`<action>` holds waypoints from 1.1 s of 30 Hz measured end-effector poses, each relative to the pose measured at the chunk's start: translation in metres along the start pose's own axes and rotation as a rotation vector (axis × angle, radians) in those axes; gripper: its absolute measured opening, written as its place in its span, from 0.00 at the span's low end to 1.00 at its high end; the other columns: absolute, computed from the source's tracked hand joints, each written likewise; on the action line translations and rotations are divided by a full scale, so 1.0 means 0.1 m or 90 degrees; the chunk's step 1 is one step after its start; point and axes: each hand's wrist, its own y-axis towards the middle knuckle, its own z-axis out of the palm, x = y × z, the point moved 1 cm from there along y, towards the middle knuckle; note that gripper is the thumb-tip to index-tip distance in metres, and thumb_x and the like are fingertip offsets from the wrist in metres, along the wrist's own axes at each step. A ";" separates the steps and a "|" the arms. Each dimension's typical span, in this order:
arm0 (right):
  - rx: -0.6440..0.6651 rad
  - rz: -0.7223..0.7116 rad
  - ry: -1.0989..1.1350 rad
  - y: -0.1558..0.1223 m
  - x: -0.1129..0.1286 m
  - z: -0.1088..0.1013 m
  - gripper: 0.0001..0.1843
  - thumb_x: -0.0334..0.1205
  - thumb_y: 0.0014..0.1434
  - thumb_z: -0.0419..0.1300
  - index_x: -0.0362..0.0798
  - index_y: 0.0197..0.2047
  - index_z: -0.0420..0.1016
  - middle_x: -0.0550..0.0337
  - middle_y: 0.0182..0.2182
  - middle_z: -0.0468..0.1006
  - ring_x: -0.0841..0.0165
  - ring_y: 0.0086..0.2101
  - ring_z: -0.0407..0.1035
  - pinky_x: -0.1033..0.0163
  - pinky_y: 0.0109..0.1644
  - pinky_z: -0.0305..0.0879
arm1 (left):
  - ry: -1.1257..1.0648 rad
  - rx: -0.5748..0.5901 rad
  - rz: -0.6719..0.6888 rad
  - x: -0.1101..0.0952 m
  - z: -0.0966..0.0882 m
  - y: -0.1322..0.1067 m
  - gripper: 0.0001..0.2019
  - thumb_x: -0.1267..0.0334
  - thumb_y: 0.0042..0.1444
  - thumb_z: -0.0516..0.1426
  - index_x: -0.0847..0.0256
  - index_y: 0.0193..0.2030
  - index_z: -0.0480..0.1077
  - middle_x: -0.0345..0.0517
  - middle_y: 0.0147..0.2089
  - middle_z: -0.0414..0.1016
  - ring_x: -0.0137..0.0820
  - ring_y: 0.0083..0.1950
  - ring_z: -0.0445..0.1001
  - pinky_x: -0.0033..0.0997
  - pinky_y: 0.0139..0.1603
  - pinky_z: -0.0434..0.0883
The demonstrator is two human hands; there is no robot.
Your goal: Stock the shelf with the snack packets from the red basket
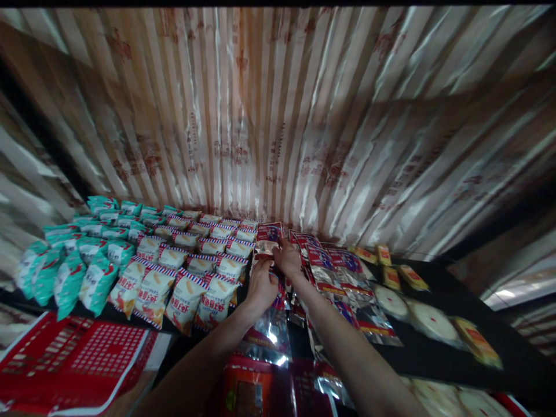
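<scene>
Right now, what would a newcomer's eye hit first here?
Probably the rows of teal bags at left and the pale bags with striped edges beside them, below a big striped curtain. Then, near the middle, the left hand and right hand at a dark red packet. The bright red basket stands out at lower left.

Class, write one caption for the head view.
Left hand and right hand at a maroon packet, beside rows of pale bags.
</scene>
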 end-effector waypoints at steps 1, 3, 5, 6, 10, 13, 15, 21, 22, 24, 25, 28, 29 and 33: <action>0.000 0.013 -0.020 -0.01 0.00 0.00 0.22 0.39 0.56 0.54 0.48 0.55 0.69 0.48 0.48 0.76 0.58 0.49 0.69 0.57 0.50 0.63 | 0.002 0.001 0.001 0.01 0.01 0.01 0.22 0.78 0.48 0.50 0.67 0.50 0.69 0.56 0.52 0.72 0.40 0.57 0.68 0.43 0.62 0.64; -0.003 0.021 -0.049 -0.02 0.00 0.00 0.20 0.40 0.57 0.53 0.48 0.52 0.71 0.48 0.48 0.75 0.57 0.50 0.67 0.56 0.52 0.62 | 0.010 0.004 0.003 0.02 0.02 0.02 0.21 0.78 0.47 0.50 0.70 0.50 0.69 0.58 0.52 0.72 0.40 0.56 0.69 0.42 0.61 0.64; -0.015 0.003 -0.053 -0.04 0.00 -0.01 0.18 0.40 0.57 0.53 0.47 0.50 0.73 0.47 0.48 0.75 0.57 0.51 0.66 0.56 0.54 0.59 | 0.016 0.002 0.006 0.02 0.02 0.03 0.21 0.78 0.48 0.50 0.72 0.50 0.69 0.60 0.51 0.72 0.41 0.56 0.69 0.41 0.61 0.64; -0.026 -0.014 -0.047 -0.05 -0.01 -0.02 0.18 0.40 0.57 0.53 0.47 0.49 0.73 0.47 0.48 0.75 0.58 0.52 0.66 0.56 0.56 0.58 | 0.017 -0.001 0.009 0.02 0.01 0.03 0.20 0.78 0.48 0.50 0.72 0.49 0.69 0.60 0.52 0.72 0.41 0.56 0.69 0.41 0.61 0.64; -0.085 -0.079 0.007 -0.12 -0.11 -0.07 0.17 0.39 0.57 0.52 0.46 0.48 0.74 0.49 0.47 0.75 0.60 0.50 0.67 0.57 0.55 0.58 | 0.011 -0.013 0.032 -0.03 -0.06 -0.02 0.19 0.78 0.49 0.50 0.70 0.48 0.70 0.59 0.53 0.71 0.40 0.58 0.67 0.42 0.62 0.63; -0.118 -0.106 0.053 -0.24 -0.28 -0.14 0.17 0.38 0.57 0.50 0.46 0.46 0.74 0.50 0.45 0.76 0.62 0.46 0.68 0.58 0.53 0.60 | -0.003 -0.003 0.051 -0.13 -0.12 -0.14 0.17 0.77 0.50 0.51 0.65 0.46 0.71 0.55 0.52 0.72 0.39 0.57 0.68 0.42 0.61 0.64; -0.129 -0.103 0.066 -0.35 -0.44 -0.20 0.17 0.38 0.57 0.49 0.46 0.45 0.75 0.51 0.44 0.77 0.62 0.45 0.69 0.58 0.51 0.61 | -0.014 0.016 0.064 -0.22 -0.13 -0.25 0.16 0.76 0.52 0.51 0.64 0.46 0.71 0.53 0.52 0.72 0.38 0.56 0.69 0.41 0.61 0.65; -0.117 -0.079 0.033 -0.85 -1.05 -0.44 0.18 0.39 0.57 0.48 0.44 0.43 0.76 0.49 0.42 0.77 0.61 0.45 0.69 0.58 0.51 0.62 | -0.047 0.145 0.132 -0.60 -0.01 -0.75 0.16 0.74 0.55 0.49 0.65 0.47 0.71 0.54 0.53 0.72 0.36 0.57 0.69 0.38 0.61 0.65; -0.114 -0.077 0.031 -0.95 -1.16 -0.48 0.18 0.40 0.57 0.48 0.44 0.43 0.76 0.49 0.41 0.78 0.61 0.44 0.69 0.57 0.51 0.62 | -0.045 0.179 0.144 -0.65 0.02 -0.87 0.15 0.74 0.55 0.49 0.65 0.47 0.71 0.54 0.54 0.71 0.36 0.57 0.68 0.38 0.62 0.64; -0.117 -0.071 0.026 -1.16 -1.38 -0.55 0.18 0.40 0.57 0.48 0.45 0.42 0.75 0.50 0.41 0.78 0.61 0.43 0.70 0.57 0.51 0.62 | -0.030 0.246 0.159 -0.73 0.09 -1.12 0.16 0.72 0.56 0.49 0.66 0.48 0.71 0.54 0.56 0.70 0.37 0.59 0.66 0.38 0.63 0.62; -0.125 -0.065 0.021 -1.26 -1.49 -0.58 0.18 0.41 0.57 0.48 0.45 0.42 0.75 0.50 0.40 0.78 0.61 0.43 0.70 0.57 0.51 0.62 | -0.018 0.276 0.162 -0.75 0.13 -1.25 0.16 0.71 0.56 0.49 0.66 0.49 0.71 0.55 0.57 0.68 0.38 0.60 0.65 0.38 0.64 0.61; -0.146 -0.035 0.000 -1.55 -1.78 -0.67 0.18 0.42 0.57 0.49 0.45 0.42 0.75 0.49 0.41 0.78 0.60 0.44 0.69 0.55 0.52 0.61 | 0.026 0.344 0.133 -0.74 0.23 -1.59 0.18 0.69 0.55 0.49 0.68 0.52 0.69 0.58 0.63 0.62 0.42 0.66 0.57 0.41 0.67 0.57; -0.142 -0.025 -0.007 -1.64 -1.86 -0.69 0.18 0.43 0.57 0.49 0.45 0.43 0.75 0.49 0.42 0.77 0.59 0.45 0.69 0.55 0.52 0.61 | 0.037 0.361 0.117 -0.72 0.25 -1.68 0.19 0.69 0.55 0.50 0.68 0.54 0.68 0.58 0.65 0.59 0.44 0.67 0.54 0.43 0.68 0.55; -0.111 0.032 -0.046 -1.88 -2.06 -0.75 0.21 0.45 0.59 0.49 0.43 0.50 0.71 0.45 0.44 0.76 0.58 0.45 0.68 0.55 0.51 0.61 | 0.067 0.390 0.079 -0.67 0.32 -1.87 0.24 0.70 0.53 0.50 0.69 0.58 0.64 0.53 0.70 0.50 0.44 0.71 0.41 0.43 0.70 0.50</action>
